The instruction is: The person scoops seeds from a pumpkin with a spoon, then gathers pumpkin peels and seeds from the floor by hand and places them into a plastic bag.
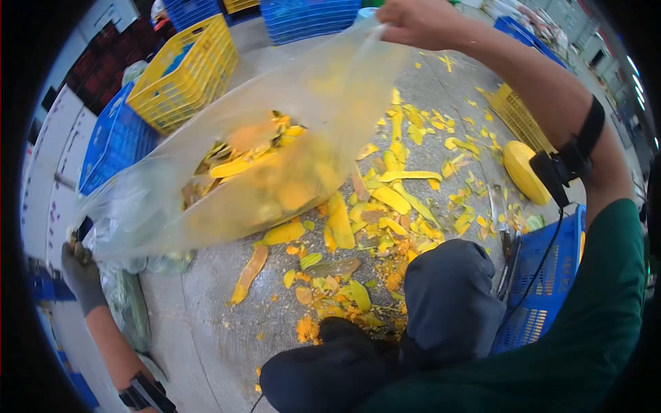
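A large translucent plastic bag is stretched wide between my two hands. My left hand, in a grey glove, is closed on the bag's edge at the far left. Higher up on the right, my bare right hand grips the opposite edge of the bag. Orange and yellow peelings with some dark scraps lie inside the bag, seen partly through the film. Below and to the right of it, loose peel strips are strewn over the concrete floor, with stringy orange pulp near my feet.
A yellow-orange melon or squash lies at right beside a yellow crate. A long knife is near a blue crate. More yellow and blue crates stand at left. Full green-tinted bags lie below my bag.
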A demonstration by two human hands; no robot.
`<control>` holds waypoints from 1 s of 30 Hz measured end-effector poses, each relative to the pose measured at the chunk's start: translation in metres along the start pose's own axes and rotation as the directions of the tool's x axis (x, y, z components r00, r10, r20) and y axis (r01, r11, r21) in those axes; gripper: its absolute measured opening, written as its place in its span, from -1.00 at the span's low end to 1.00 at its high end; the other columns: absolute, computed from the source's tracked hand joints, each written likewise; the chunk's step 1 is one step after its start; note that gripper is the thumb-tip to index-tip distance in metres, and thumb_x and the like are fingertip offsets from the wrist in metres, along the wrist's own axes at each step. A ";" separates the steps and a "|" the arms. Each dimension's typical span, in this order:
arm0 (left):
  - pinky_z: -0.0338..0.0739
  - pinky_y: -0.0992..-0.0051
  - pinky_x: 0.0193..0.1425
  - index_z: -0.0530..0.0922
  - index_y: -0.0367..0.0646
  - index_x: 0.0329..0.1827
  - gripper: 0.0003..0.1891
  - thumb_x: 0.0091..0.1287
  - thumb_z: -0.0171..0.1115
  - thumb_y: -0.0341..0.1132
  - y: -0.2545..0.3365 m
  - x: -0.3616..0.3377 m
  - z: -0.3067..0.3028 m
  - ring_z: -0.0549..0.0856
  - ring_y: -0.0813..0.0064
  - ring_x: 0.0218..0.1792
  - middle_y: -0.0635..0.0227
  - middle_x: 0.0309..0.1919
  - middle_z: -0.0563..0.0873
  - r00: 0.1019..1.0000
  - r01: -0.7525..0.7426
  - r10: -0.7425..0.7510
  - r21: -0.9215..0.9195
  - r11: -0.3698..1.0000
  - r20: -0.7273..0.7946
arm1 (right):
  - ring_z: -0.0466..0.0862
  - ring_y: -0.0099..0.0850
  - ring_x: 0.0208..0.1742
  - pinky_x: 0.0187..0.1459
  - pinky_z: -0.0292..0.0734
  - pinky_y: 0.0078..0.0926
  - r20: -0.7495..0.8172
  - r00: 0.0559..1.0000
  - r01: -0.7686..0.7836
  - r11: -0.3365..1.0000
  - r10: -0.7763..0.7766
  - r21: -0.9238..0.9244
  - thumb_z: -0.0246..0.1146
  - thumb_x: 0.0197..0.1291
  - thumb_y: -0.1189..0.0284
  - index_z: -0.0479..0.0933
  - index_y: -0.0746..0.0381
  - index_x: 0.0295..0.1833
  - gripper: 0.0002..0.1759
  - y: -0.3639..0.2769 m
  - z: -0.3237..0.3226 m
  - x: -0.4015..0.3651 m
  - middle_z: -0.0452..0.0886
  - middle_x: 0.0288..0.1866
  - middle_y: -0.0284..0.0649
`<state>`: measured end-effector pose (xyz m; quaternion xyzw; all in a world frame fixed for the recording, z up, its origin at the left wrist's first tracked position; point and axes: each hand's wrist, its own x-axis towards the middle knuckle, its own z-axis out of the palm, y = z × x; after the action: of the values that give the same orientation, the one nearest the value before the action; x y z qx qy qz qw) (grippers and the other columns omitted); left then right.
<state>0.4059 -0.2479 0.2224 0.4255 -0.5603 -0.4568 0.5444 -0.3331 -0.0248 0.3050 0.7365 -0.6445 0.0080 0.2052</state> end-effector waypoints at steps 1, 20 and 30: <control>0.32 0.63 -0.40 0.50 -0.22 -0.17 -0.84 0.47 0.06 -0.30 -0.017 0.015 -0.018 0.42 0.67 -0.45 0.44 -0.38 0.54 0.997 -0.032 0.034 0.025 0.999 -0.073 | 0.61 0.03 -0.43 -0.35 0.49 -0.03 -0.111 0.990 0.090 0.996 -0.089 0.008 0.24 -0.03 0.25 0.57 0.20 -0.52 -0.77 0.010 0.013 0.000 0.59 -0.55 -0.02; 0.33 0.25 0.39 0.22 -0.05 0.50 -0.27 0.43 0.01 0.23 -0.085 -0.146 0.082 0.42 0.24 0.35 0.16 0.36 0.41 0.808 0.543 -0.386 0.308 0.781 -0.444 | 0.22 0.08 0.50 0.41 0.28 -0.05 0.276 0.953 -0.243 0.860 0.126 0.448 0.37 0.12 0.31 0.20 -0.07 0.52 -0.16 -0.005 0.179 -0.275 0.10 0.56 0.01; 0.58 0.18 -0.24 0.32 0.12 0.32 -0.32 0.27 0.18 0.31 -0.184 -0.288 0.097 0.57 0.29 -0.12 0.29 0.13 0.46 0.350 0.801 -0.861 0.595 0.070 -0.370 | 0.08 0.15 0.56 0.45 0.19 -0.02 0.815 0.480 -0.834 0.457 0.324 0.309 0.39 0.18 0.14 0.11 0.00 0.56 -0.10 -0.050 0.290 -0.495 0.00 0.56 0.22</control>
<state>0.3181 -0.0033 -0.0196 0.8161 -0.3608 -0.4493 -0.0449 -0.4420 0.3576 -0.1120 0.4117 -0.8446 0.0604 -0.3369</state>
